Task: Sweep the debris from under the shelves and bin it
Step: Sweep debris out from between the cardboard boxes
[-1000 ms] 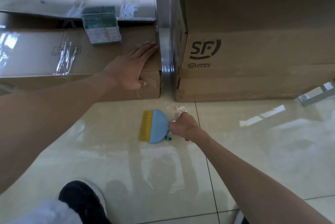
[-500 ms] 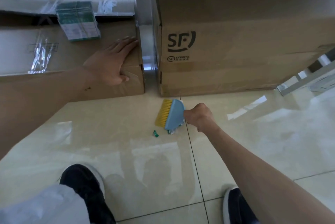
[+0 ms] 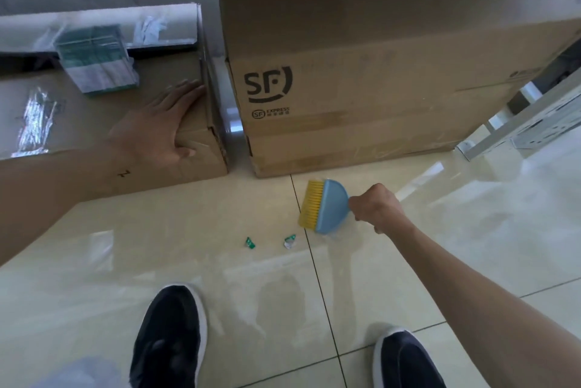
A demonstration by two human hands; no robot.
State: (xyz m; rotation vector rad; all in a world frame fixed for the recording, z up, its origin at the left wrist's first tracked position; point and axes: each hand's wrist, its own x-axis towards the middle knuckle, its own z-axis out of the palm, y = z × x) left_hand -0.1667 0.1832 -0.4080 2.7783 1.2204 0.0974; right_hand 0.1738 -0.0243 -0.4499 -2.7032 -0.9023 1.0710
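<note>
Debris (two scraps) on glossy tile floor near boxes.

Hand brush: pale blue back, yellow bristles at its 9 o'clock edge.
Debris: green scrap; green-and-white scrap at 3 o'clock of it.
Floor: glossy cream tiles, dark grout lines.
Tall carton: brown, black "SF" logo.
Low carton: brown, clear shiny tape.
Packet at 10 o'clock: green and white.
Shoes: black, white soles.
</note>
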